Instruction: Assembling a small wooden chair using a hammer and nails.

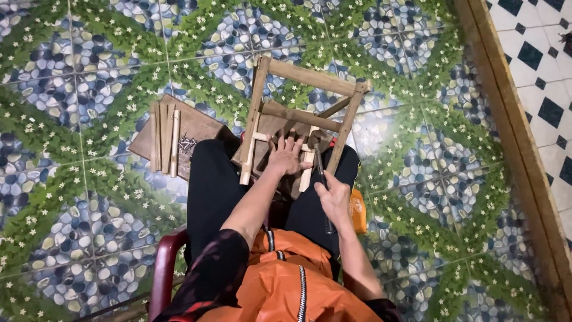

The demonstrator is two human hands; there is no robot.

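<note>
Place: on the person's lap, above a pebble-patterned tiled floor (pixel 89 226).
Frame: a small bare wooden frame (pixel 298 113) of pale slats, tilted, its far end out over the floor.
Left hand (pixel 288 156): fingers spread flat on the frame.
Right hand (pixel 335 200): closed round a hammer (pixel 320 161), head at the frame.
Board (pixel 179 134): holds loose sticks (pixel 164 140) and nails (pixel 187 145).

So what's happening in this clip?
A seated person steadies a small wooden frame across their knees. The left hand lies flat and spread on its lower rails, while the right hand grips a hammer whose head rests at the frame. Spare wooden slats and nails lie on a board to the left.
</note>
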